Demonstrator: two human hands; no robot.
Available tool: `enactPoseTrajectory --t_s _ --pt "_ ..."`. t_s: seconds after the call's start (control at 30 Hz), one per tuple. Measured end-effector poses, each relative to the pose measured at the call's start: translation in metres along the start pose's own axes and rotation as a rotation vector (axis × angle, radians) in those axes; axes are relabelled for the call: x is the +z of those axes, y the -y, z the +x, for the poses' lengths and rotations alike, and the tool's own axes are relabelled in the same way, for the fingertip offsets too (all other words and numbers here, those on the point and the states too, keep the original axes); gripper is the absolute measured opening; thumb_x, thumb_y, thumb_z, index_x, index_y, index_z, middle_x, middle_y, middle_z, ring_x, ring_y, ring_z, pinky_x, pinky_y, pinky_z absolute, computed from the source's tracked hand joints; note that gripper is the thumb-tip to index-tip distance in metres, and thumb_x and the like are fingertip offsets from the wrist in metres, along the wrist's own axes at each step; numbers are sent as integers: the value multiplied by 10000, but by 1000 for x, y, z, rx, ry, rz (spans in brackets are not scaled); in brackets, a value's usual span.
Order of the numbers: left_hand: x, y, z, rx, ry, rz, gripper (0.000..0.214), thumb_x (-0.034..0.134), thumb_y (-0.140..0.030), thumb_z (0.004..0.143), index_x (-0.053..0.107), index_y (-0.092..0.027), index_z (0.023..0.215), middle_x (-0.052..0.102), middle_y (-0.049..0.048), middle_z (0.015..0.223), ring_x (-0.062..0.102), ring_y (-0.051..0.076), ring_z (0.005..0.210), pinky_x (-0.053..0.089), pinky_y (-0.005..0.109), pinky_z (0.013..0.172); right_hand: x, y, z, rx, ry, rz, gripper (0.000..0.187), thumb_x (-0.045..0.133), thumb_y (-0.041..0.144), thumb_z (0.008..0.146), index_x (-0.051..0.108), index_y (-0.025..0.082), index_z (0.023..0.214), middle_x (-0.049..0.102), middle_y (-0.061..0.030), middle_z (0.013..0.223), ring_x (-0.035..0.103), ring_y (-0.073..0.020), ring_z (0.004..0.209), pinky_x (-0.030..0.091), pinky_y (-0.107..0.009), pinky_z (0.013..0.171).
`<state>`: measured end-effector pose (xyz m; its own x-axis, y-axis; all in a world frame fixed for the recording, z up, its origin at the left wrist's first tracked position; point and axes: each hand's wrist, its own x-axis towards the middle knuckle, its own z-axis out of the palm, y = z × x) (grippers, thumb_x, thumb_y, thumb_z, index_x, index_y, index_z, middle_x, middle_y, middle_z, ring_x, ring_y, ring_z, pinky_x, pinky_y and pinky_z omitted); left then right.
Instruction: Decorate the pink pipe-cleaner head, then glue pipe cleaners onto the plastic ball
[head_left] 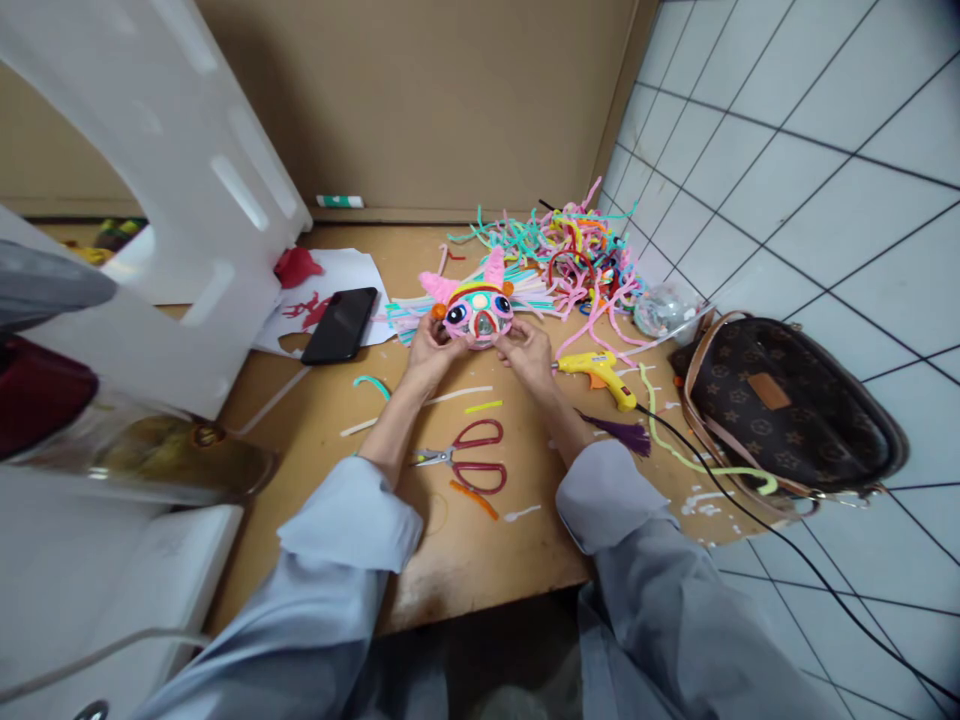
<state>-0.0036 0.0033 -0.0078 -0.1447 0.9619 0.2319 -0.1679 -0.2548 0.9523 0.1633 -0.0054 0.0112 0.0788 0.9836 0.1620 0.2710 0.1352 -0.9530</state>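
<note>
A round pipe-cleaner head with big eyes and pink ears sits on the wooden table. My left hand grips its left side, fingers curled around it. My right hand pinches its right side. Both hands rest low on the table beneath the head. Short pipe-cleaner offcuts lie around my wrists.
Red-handled scissors lie between my forearms. A yellow glue gun with a black cord is to the right, beside a brown handbag. A tangle of pipe cleaners lies behind. A black phone rests on paper at left.
</note>
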Motion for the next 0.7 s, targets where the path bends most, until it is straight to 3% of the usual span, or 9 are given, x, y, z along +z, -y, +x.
enactPoseTrajectory --t_s 0.13,0.3,0.7 --pt "2 -2 -2 -3 -16 8 747 907 -402 493 546 -185 1110 680 119 1206 661 291 1161 567 416 981 1 8 -4 96 -26 67 367 707 323 742 705 172 1076 768 -60 1035 716 -155 746 578 -253 638" --pt "3 -6 -4 -2 -27 17 732 907 -398 501 557 -186 1107 683 118 1214 667 285 1151 563 419 992 0 12 -6 115 -6 105 360 714 314 743 712 167 1072 756 -23 961 618 -80 546 512 -201 536" --pt "4 -9 -3 -34 -32 -19 763 928 -418 457 556 -188 1082 677 125 1216 658 290 1149 521 450 1041 0 9 -4 121 22 89 402 698 339 794 690 180 1163 734 -1 875 620 -79 521 494 -183 493"
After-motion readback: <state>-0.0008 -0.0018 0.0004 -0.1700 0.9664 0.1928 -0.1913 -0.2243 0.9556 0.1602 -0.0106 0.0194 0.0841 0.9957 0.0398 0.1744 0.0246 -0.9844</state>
